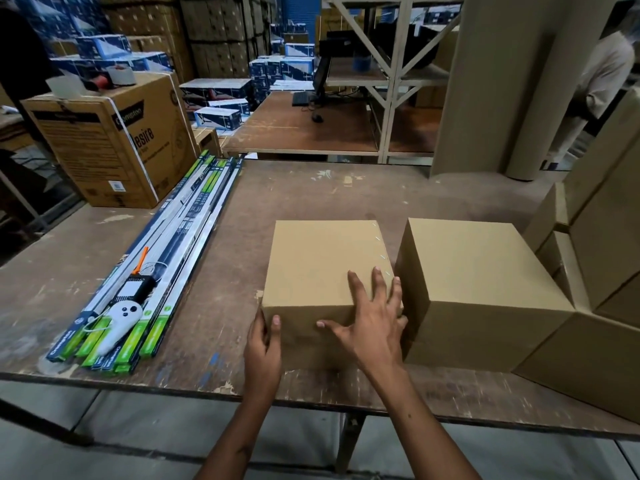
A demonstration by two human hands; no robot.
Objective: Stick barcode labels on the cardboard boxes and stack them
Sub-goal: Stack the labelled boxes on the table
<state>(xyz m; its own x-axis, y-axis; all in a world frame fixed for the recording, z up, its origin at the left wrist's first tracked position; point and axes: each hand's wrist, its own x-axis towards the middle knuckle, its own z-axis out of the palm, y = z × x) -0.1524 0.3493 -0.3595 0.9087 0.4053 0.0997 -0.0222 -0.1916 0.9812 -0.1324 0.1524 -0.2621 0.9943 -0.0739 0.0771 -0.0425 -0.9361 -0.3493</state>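
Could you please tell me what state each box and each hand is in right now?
Near box: closed, upright, no label visible.
Second box: closed, beside it on the right.
Left hand: holds near box's front left corner.
Right hand: fingers spread, resting on near box's top.

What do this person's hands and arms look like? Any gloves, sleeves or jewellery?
Both are bare. The left hand and right hand wear no gloves, and no rings, watch or bracelet show. The forearms are uncovered right down to the bottom of the picture, so no sleeve is in view. Nails look short and unpainted. No cables, tags or markings show on either arm.
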